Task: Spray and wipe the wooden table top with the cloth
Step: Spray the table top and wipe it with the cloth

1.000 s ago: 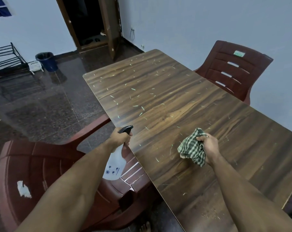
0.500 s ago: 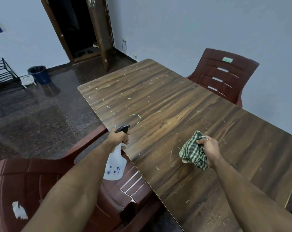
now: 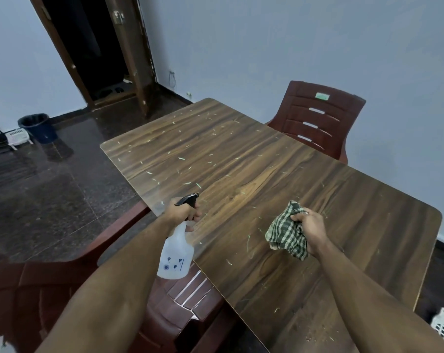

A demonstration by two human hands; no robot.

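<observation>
Wooden table top [image 3: 279,174], glossy grain, flecked; checked cloth [image 3: 287,235] bunched.

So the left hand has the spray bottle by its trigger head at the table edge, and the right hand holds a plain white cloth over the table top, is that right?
Not quite. The head view shows the cloth is green and white checked, not plain white. The rest holds: the left hand grips the spray bottle by its trigger head at the table edge, and the right hand holds the cloth over the table top.
</observation>
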